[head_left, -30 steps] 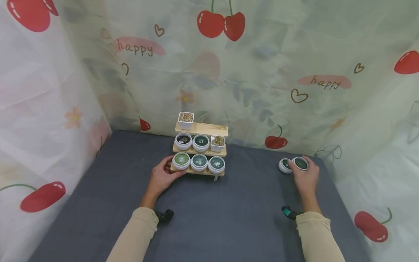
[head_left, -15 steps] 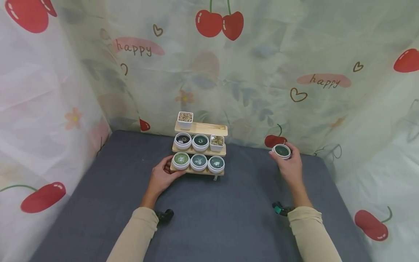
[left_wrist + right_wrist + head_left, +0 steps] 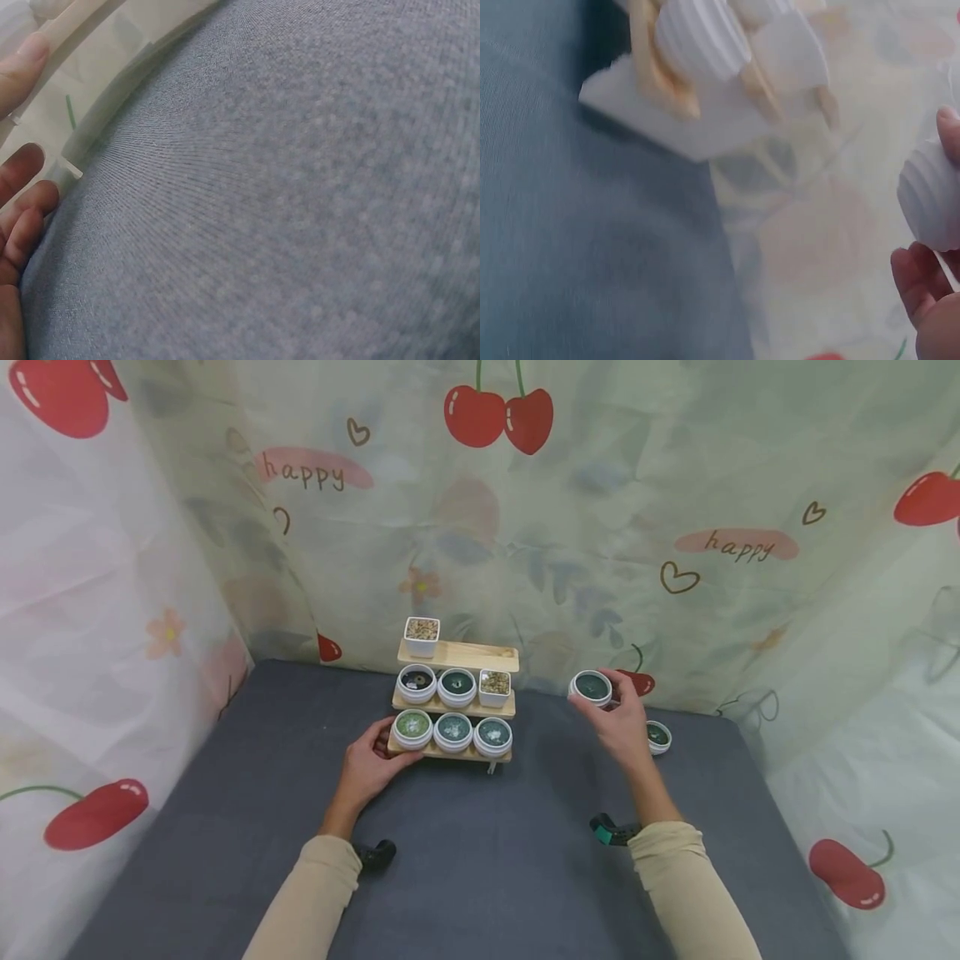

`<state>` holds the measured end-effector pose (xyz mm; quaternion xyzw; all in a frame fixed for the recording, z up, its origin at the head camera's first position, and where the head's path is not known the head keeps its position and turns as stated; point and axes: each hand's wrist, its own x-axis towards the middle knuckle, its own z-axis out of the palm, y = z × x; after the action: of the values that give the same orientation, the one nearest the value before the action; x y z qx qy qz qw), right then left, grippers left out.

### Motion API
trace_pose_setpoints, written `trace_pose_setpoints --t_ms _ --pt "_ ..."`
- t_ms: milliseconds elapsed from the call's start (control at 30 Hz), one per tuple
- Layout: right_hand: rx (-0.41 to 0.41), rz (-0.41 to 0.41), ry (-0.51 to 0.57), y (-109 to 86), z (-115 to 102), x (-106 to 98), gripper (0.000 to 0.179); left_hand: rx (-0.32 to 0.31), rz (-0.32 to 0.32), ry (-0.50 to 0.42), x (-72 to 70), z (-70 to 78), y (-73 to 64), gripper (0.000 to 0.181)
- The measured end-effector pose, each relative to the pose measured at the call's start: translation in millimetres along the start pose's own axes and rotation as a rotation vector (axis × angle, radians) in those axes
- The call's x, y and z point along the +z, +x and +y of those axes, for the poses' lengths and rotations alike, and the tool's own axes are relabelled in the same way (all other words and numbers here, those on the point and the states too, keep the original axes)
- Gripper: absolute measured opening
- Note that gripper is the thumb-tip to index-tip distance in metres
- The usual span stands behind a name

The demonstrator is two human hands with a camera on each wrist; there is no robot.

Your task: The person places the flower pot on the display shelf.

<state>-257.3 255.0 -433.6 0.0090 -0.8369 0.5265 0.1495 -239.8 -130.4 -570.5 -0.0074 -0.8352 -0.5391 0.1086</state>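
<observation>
In the head view a three-tier stand with wooden shelves (image 3: 480, 655) stands at the back of the table. My left hand (image 3: 369, 770) grips the left end of its lowest shelf, thumb at the front edge. Three round white pots (image 3: 453, 732) with green tops fill that shelf. The middle shelf bears two round pots (image 3: 457, 687) and a square white pot (image 3: 494, 687); another square pot (image 3: 422, 637) sits at the top left. Right of the stand, my right hand (image 3: 626, 718) holds a ribbed round white pot (image 3: 592, 688) with a dark green top, raised and upright.
Another round white pot (image 3: 657, 737) stands on the grey cloth-covered table (image 3: 495, 852), partly behind my right wrist. A printed curtain (image 3: 585, 510) hangs right behind the table and down both sides.
My right hand has lifted the round pot off the right side of the table and carried it left toward the stand. The left hand and the stand have stayed put.
</observation>
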Motion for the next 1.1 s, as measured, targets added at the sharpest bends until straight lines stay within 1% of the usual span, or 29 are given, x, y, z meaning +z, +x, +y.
trace_pose_setpoints --t_ms 200,300,433,567,733,833,900,1100 --pt "-0.057 -0.028 -0.014 3.3 -8.8 21.3 0.065 0.007 -0.003 -0.002 -0.5 0.7 -1.3 0.078" --pt "-0.045 -0.030 0.005 4.8 -12.1 32.2 0.066 0.009 -0.012 -0.003 -0.4 1.5 -2.0 0.079" --pt "-0.017 -0.035 0.100 7.4 -20.2 47.3 0.067 0.014 -0.006 -0.002 0.6 1.0 -2.5 0.079" --pt "-0.008 -0.037 0.211 10.5 -30.5 62.1 0.067 0.019 0.008 -0.007 0.7 0.2 -2.3 0.078" --pt "-0.019 -0.038 0.272 12.6 -40.1 79.2 0.062 0.013 0.004 0.007 0.7 -0.4 -1.6 0.079" --pt "-0.048 -0.050 0.278 16.0 -44.4 89.5 0.060 0.014 0.005 0.007 0.2 -0.9 -0.7 0.079" --pt "-0.065 -0.063 0.261 18.6 -48.3 96.2 0.059 0.018 0.002 0.004 -0.5 -2.1 0.0 0.079" --pt "-0.138 -0.109 0.156 26.0 -58.7 112.0 0.059 0.012 -0.006 -0.002 -0.3 -1.8 -0.5 0.078"
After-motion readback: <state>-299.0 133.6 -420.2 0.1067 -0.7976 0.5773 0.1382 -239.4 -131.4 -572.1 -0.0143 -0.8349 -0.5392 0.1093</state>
